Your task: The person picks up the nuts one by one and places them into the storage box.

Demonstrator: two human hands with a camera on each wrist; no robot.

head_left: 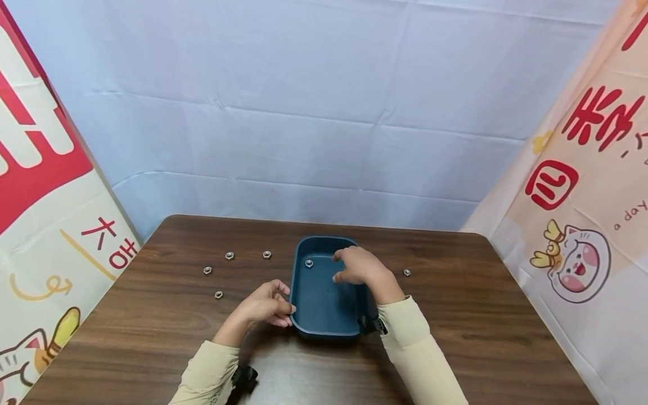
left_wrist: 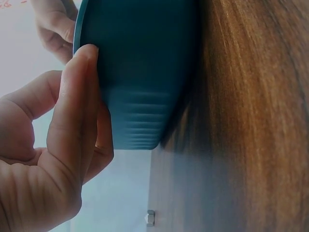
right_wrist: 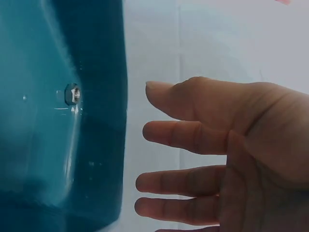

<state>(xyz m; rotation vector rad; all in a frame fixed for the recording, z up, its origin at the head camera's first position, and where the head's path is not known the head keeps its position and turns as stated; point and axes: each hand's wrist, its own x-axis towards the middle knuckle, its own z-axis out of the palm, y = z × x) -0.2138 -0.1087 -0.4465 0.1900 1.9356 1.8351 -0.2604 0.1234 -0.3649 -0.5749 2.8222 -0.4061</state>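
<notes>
A dark blue rectangular tray (head_left: 326, 331) stands on the table, with one metal hex nut (head_left: 309, 263) inside, near its far left corner. My left hand (head_left: 265, 305) holds the tray's left side, thumb tip at the rim and other fingers low along the outer wall. In the left wrist view, the fingertips (left_wrist: 88, 52) press against that rim. Over the tray's right side hovers my right hand (head_left: 358, 266), fingers spread and nothing between them. The right wrist view shows its fingers (right_wrist: 186, 133) extended and apart, with the nut (right_wrist: 72, 94) beyond them in the tray.
Several loose hex nuts lie left of the tray, among them one nut (head_left: 219, 295) nearest the left forearm. A single nut (head_left: 407, 272) sits to the right, beyond the right wrist. Behind the wooden table (head_left: 481, 315) hangs a pale cloth (head_left: 304, 140).
</notes>
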